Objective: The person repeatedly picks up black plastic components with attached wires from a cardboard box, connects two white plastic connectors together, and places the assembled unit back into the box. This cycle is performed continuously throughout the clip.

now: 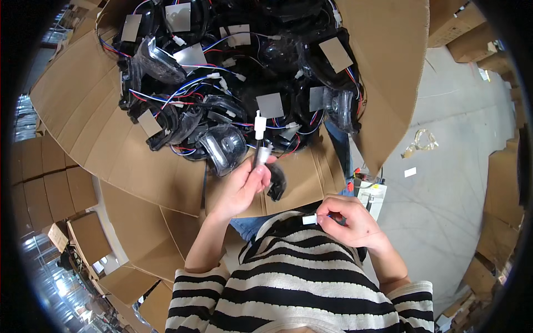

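My left hand [242, 186] is closed around a black-sleeved cable, in front of the carton's contents. A white wire connector [260, 126] tops that cable, and a second white connector piece [265, 154] shows at my fingertips. Close to my striped shirt, my right hand [352, 222] pinches another white wire connector [309, 220]; a bit of dark wire shows at its fingers. Beyond my left hand lies a heap of black lamp units with clear lenses [223, 145], metal plates [270, 104] and coloured wires. A curved black part [276, 182] sits just below the left fingers.
The open carton [383, 72] holds the lamp units, its flaps spread toward me. To the right, a white device [371, 197] with red knobs stands near my right hand. Stacked boxes [50, 183] line the left; more cartons [505, 200] stand along the right, past the grey floor.
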A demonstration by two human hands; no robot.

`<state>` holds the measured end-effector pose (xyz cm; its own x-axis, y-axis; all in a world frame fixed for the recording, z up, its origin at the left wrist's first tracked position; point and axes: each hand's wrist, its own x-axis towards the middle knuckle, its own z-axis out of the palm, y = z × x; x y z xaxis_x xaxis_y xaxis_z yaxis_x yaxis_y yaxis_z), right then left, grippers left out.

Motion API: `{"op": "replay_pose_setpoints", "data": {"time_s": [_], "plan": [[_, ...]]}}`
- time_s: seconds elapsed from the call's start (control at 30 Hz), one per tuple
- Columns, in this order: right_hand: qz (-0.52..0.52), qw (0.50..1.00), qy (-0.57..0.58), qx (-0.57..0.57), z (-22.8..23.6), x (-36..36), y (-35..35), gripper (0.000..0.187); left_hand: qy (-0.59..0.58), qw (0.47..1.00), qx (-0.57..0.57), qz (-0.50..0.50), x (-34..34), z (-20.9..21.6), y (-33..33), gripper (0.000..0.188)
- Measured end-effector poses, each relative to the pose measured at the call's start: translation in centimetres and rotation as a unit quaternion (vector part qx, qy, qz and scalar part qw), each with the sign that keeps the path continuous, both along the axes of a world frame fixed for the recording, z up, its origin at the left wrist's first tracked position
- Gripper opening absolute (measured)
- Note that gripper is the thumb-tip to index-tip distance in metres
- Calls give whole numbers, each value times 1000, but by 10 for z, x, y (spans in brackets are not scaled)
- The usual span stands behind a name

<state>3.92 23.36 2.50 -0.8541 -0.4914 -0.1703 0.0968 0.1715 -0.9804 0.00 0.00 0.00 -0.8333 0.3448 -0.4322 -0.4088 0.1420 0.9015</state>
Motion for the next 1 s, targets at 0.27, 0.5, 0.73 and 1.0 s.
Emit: {"op": "replay_pose_setpoints", "data": {"time_s": [0.27, 0.5, 0.73, 1.0], "plan": [[-15, 999, 35, -26, 12, -7, -14, 4, 11, 995, 74, -68, 18, 16, -3, 23], [-46, 998, 15, -38, 12, -7, -20, 5, 255, 964, -28, -70, 26, 16, 12, 43], [-103, 994, -23, -18, 12, -6, -26, 5, 355, 931, -85, -21, 33, 11, 17, 48], [-157, 986, -52, -2, 2, -10, -36, 9, 410, 904, -120, -11, 23, 1, 24, 39]]}}
